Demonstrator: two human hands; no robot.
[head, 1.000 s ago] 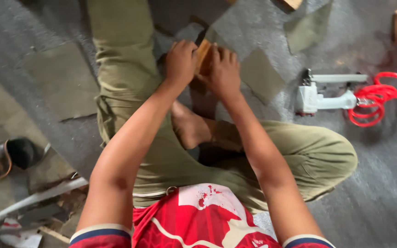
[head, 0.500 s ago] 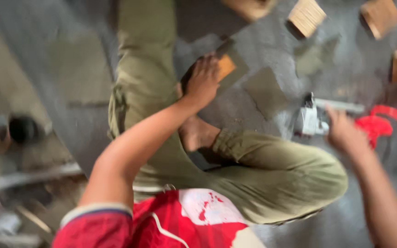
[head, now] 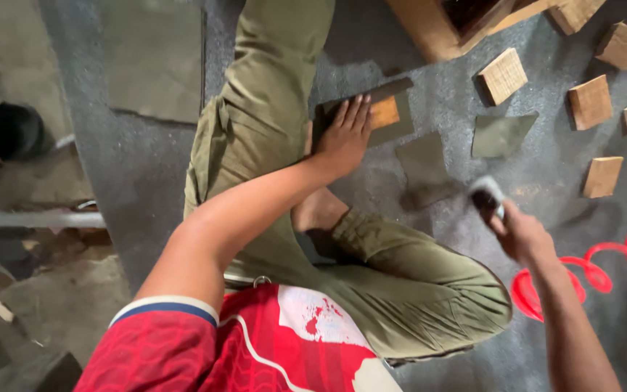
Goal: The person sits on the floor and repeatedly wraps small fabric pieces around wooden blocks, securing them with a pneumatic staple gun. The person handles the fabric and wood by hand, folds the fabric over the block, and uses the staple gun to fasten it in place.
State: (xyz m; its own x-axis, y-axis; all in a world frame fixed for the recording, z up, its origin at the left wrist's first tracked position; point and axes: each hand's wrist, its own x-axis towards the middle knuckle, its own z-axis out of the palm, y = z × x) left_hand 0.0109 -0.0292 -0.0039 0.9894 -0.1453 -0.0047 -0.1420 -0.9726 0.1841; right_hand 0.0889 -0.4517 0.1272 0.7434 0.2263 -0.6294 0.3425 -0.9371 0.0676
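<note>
— Grey, dusty concrete floor [head: 146,181] lies under you, and you sit on it with one leg in olive-green trousers [head: 270,94] stretched out ahead and the other folded in front of you. What is under your left hand?

— Your left hand [head: 344,134] lies flat, fingers together and pointing away from you, pressing on a small orange-brown wooden block [head: 384,112]. That block sits on a dark grey flat sheet piece [head: 393,127] on the floor, just beside your outstretched leg.

— And your right hand?

— Your right hand [head: 524,236] is closed around a grey-and-white pneumatic nail gun [head: 488,196], held above the floor to the right of your folded knee, well apart from the block. It is blurred, so I can't make out the finger positions. A coiled red air hose [head: 589,272] runs across the floor beside that wrist.

— What else lies around you?

— Two more dark grey flat pieces [head: 502,134] rest on the floor between your hands. Further off, toward the upper right, several pale square wooden blocks [head: 503,75] are scattered, and a larger wooden frame [head: 437,25] sits at the top edge. At the far left there is a dark round container [head: 5,131].
</note>
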